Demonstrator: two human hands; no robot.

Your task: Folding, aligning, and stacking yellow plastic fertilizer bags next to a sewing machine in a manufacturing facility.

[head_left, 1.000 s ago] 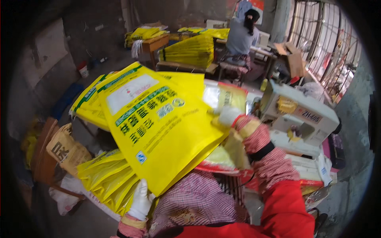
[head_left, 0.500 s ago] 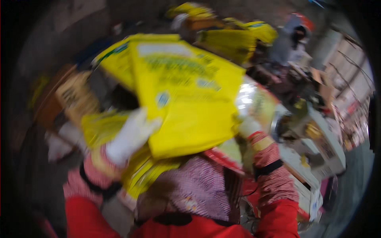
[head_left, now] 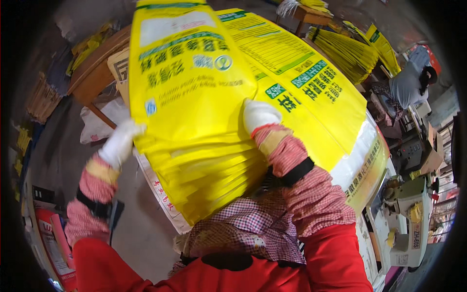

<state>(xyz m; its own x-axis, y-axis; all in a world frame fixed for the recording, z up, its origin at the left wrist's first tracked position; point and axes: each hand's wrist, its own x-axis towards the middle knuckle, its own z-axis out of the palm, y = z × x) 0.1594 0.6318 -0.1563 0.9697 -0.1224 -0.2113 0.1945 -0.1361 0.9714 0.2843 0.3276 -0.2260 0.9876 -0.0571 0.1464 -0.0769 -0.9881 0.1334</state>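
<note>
A flat yellow printed bag (head_left: 194,112) with green bands and a white panel lies over a thick stack of yellow bags (head_left: 214,180) in front of me. My left hand (head_left: 119,143), in a white glove, pinches the bag's left edge. On its opposite edge, my right hand (head_left: 262,117), gloved too, is closed with the fingertips partly hidden. Beside and under the right forearm spreads another pile of yellow printed bags (head_left: 311,92). A paler, glossy printed sack (head_left: 362,165) shows beneath that pile.
A grey-green sewing machine (head_left: 411,219) stands at the right. Farther back, a person (head_left: 413,80) bends near more equipment. Folded yellow bags (head_left: 345,53) are stacked at the back. Left of me are a brown wooden table (head_left: 99,73) and a white sack (head_left: 102,119) on the floor.
The view has turned and sharpened. The yellow bag, earlier raised before me, now lies on the left stack. In the picture, both hands have shifted left, the right one also upward.
</note>
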